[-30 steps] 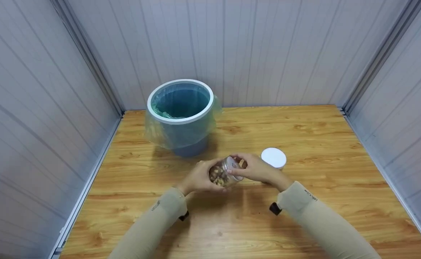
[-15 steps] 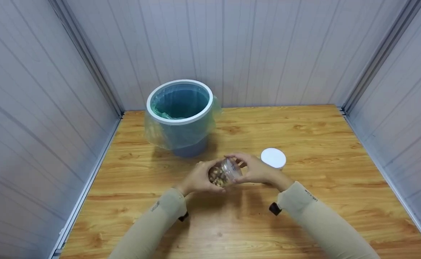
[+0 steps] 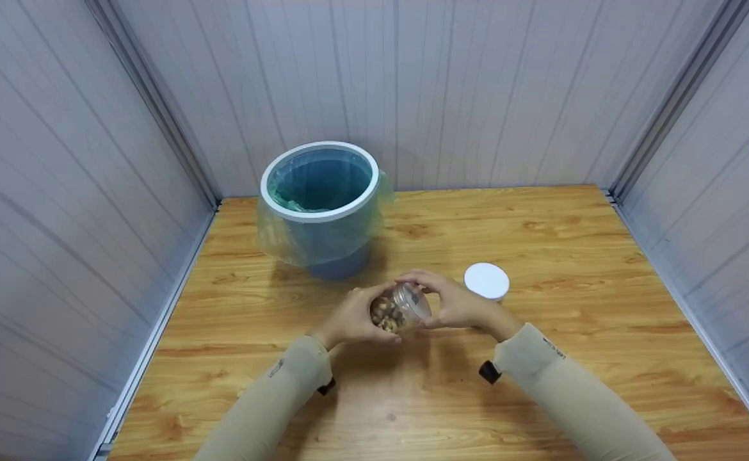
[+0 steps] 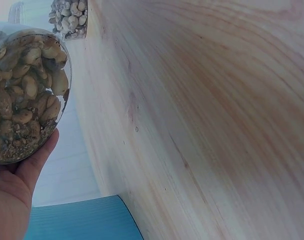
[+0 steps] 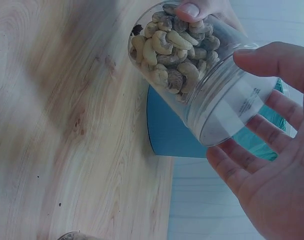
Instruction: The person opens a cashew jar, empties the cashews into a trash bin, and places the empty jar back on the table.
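A clear plastic jar of cashews (image 3: 387, 314) is held tilted above the table, its lidded end toward the right. My left hand (image 3: 357, 315) grips the jar body, with the thumb across its side in the right wrist view. Over the other end sits a clear screw lid (image 5: 237, 102) with small print on it. My right hand (image 3: 454, 301) holds that lid, thumb on one side and fingers spread round the other. Through the jar's base in the left wrist view, cashews (image 4: 27, 95) and dark crumbs show.
A blue bin (image 3: 339, 262) with a white rim and green liner bag stands behind the hands, to the left. Right of the right hand stands a second jar with a white lid (image 3: 486, 280). The wooden table (image 3: 560, 256) is walled by pale panels.
The fingers of my right hand have shifted round the lid, the thumb moving lower along its edge. The left hand and the jar have stayed nearly in place.
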The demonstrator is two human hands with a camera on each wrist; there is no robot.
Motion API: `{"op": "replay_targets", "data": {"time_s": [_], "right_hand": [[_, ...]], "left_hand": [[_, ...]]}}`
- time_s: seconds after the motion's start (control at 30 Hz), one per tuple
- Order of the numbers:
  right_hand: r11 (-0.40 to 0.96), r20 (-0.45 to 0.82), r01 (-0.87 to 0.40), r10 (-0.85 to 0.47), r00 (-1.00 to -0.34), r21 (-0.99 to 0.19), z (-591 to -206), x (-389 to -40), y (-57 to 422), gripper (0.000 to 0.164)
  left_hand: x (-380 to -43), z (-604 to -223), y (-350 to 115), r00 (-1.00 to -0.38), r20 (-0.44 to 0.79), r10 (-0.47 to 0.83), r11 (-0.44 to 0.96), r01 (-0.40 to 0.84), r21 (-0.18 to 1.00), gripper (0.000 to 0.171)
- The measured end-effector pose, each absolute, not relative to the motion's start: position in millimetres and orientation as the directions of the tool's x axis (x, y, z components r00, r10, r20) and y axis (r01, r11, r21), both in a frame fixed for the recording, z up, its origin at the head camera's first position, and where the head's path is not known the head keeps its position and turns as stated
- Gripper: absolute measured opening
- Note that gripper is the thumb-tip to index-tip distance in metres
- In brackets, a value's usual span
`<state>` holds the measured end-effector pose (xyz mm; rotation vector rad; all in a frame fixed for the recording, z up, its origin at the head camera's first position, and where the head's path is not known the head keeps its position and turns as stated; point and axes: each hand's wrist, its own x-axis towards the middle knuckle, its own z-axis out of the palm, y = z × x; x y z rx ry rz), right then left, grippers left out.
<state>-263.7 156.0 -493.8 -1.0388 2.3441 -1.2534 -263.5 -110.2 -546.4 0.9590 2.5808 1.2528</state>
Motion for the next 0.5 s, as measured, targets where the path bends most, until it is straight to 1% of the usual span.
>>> {"op": "replay_targets", "data": {"time_s": [0.23, 0.5], "right_hand": [[0.352, 0.091, -0.476, -0.721, -0.687, -0.806, -492.6, -263.7, 157.1, 0.085], [0.353, 0.084, -0.467, -0.720, -0.689, -0.811, -493.6, -263.8, 157.1, 0.086]], "left_hand": [[-262.4, -545.9, -110.6, -0.798, 0.153, 0.583, 0.457, 0.478, 0.750, 0.099], [-261.2, -546.0, -111.4, -0.794, 0.162, 0.586, 0.451, 0.485, 0.749, 0.100]]}}
